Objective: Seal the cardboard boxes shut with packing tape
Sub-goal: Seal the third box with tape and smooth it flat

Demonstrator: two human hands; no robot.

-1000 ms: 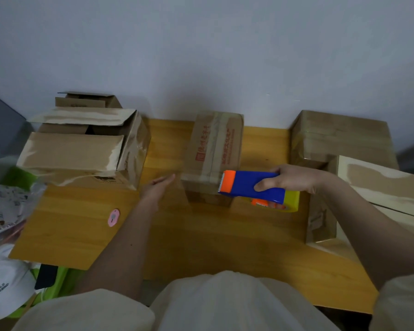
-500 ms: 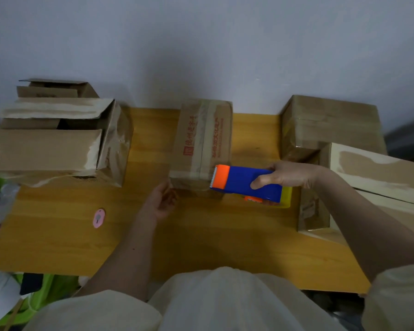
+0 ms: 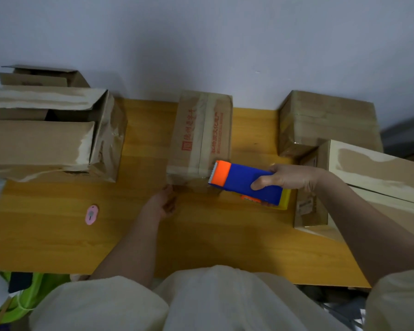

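Taping centre box [image 3: 201, 134]: right hand [image 3: 289, 177] gripping dispenser [image 3: 246, 182] at near edge, left hand [image 3: 159, 204] loosely curled, steadying corner. Next: probably cutting tape.

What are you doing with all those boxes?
A person is taping cardboard boxes shut at a wooden table. The right hand grips a blue and orange tape dispenser with its toothed end against the near end of the middle box, which already has tape along its top. The left hand rests by that box's near corner. A bigger box on the left has its flaps open. More boxes sit on the right, and a small pink tool lies on the table.
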